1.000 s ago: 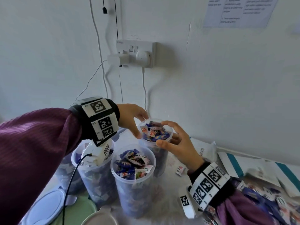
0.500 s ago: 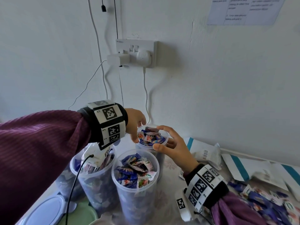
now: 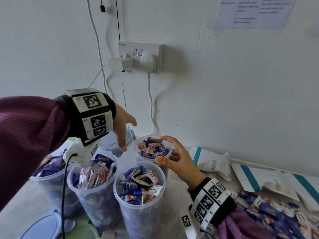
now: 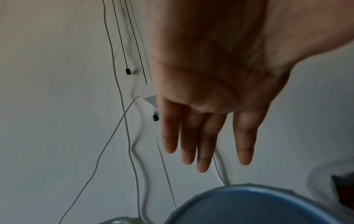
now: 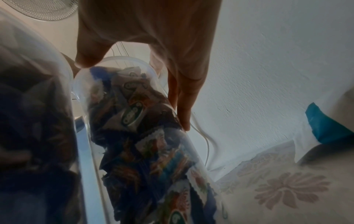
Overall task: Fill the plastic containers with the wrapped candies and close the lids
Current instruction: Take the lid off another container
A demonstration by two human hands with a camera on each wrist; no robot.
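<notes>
- The left hand [image 3: 123, 128] hangs in the left centre of the head view, fingers straight and spread, holding nothing; the left wrist view shows its open palm [image 4: 208, 94] in front of the wall.
- Just below its fingertips lies a blue lid [image 3: 117, 142], which fills the lower right of the left wrist view [image 4: 254, 207].
- The right hand [image 3: 179, 161] sits right of centre in the head view, thumb and fingers spread wide around the far container [image 3: 153, 156]. In the right wrist view the thumb [image 5: 88, 57] touches the rim and the fingers [image 5: 184, 115] lie along the container's wall [image 5: 145, 136], so it cups the tub loosely.
- That far container is full of wrapped candies [image 3: 152, 148] and has no lid on.
- Three more open containers stand in the lower left and centre: the near container [image 3: 139, 200], the middle container [image 3: 93, 190] and the left container [image 3: 50, 180], all filled with candies.
- Loose candies [image 3: 269, 214] lie heaped at the lower right, beside white bags [image 3: 212, 163] along the wall.
- A wall socket [image 3: 139, 57] with plugs and cables sits at upper centre.
- Another lid [image 3: 44, 228] lies at the bottom left edge.
</notes>
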